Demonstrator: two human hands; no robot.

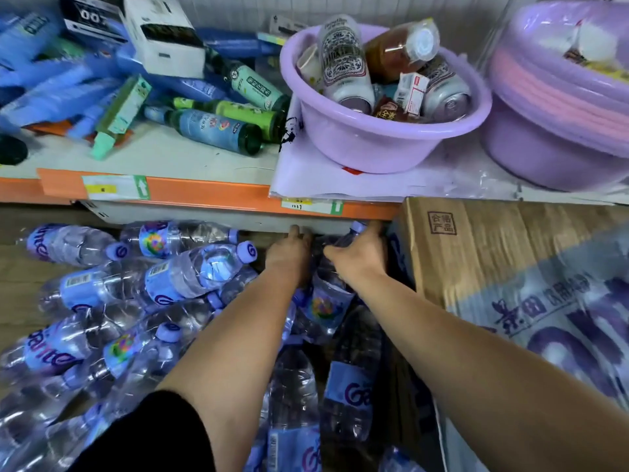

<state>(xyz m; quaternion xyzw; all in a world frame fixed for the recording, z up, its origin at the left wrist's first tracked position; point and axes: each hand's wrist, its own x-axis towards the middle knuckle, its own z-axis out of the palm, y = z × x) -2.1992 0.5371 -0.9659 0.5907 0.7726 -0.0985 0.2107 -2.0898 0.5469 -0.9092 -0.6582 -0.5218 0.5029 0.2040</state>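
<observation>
Head view: the right hand (357, 257) is closed around the top of a water bottle (328, 301), which lies far in, under the shelf (204, 189) edge and just beside the cardboard box (476, 247). The left hand (289, 252) reaches just left of it. Its fingertips are hidden, so I cannot tell its grip. Many loose bottles (136, 284) cover the floor (13, 267) to the left and near, so most of the sorting probably remains.

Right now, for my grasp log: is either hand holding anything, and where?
The right hand grips a bottle by its shoulder, just below the cap. The left hand reaches under the shelf, fingertips hidden: cannot tell.
</observation>
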